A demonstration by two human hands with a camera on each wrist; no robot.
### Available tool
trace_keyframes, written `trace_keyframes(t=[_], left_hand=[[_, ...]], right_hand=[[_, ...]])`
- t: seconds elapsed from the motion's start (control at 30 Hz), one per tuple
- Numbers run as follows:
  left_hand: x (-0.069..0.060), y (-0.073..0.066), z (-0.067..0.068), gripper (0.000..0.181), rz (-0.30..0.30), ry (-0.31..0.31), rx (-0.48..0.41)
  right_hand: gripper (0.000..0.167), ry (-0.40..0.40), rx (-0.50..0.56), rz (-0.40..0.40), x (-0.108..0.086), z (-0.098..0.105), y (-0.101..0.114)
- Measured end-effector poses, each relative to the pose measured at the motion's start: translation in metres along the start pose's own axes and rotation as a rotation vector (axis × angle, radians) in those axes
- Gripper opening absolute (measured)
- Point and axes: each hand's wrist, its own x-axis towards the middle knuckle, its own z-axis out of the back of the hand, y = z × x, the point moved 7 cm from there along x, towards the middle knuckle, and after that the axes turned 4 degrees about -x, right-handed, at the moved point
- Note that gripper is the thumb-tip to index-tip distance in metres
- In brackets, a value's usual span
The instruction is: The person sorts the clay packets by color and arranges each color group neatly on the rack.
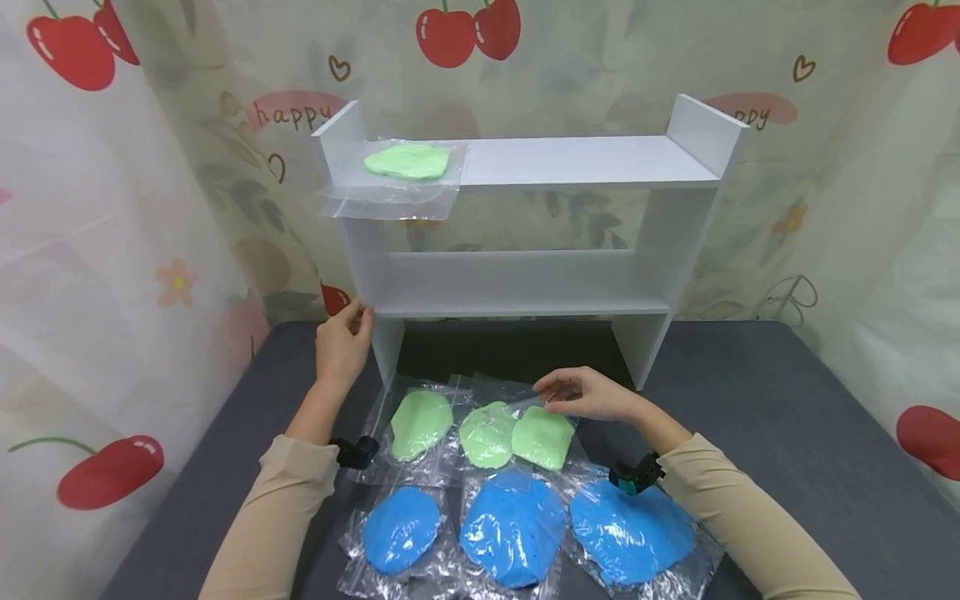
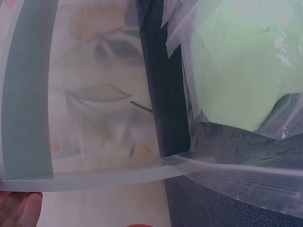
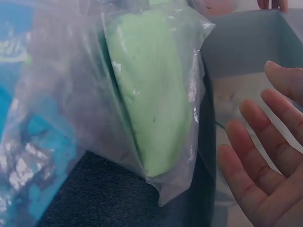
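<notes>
My left hand (image 1: 343, 346) is at the left side of a white shelf unit (image 1: 525, 287), its fingertips against the outer edge of the side panel. In the left wrist view only some fingers (image 2: 21, 208) show at the corner. My right hand (image 1: 588, 393) hovers over the top edge of a clear bag with a flattened light-green lump (image 1: 543, 437). Its fingers (image 3: 253, 168) are loosely bent and hold nothing in the right wrist view. Two more bagged green lumps, one on the left (image 1: 422, 425) and one in the middle (image 1: 486, 435), lie alongside.
Clear bags with blue lumps, left (image 1: 401, 529), middle (image 1: 513, 529) and right (image 1: 633, 533), lie in front on the dark table (image 1: 780, 450). Another bagged green lump (image 1: 408, 161) sits on the top shelf's left end, its bag overhanging the front. A patterned curtain (image 1: 570, 92) surrounds the table.
</notes>
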Motion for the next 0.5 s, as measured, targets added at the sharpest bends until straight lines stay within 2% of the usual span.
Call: trace_keyframes(t=[0.13,0.5], left_hand=[[0.000,0.000,0.000,0.036,-0.007,-0.004,0.000],[0.000,0.000,0.000,0.036,0.000,-0.004,0.016]], right_hand=[[0.043,0.001,-0.006,-0.006,0.000,-0.002,-0.006],[0.048,0.023,-0.028,-0.099,0.002,-0.005,-0.024]])
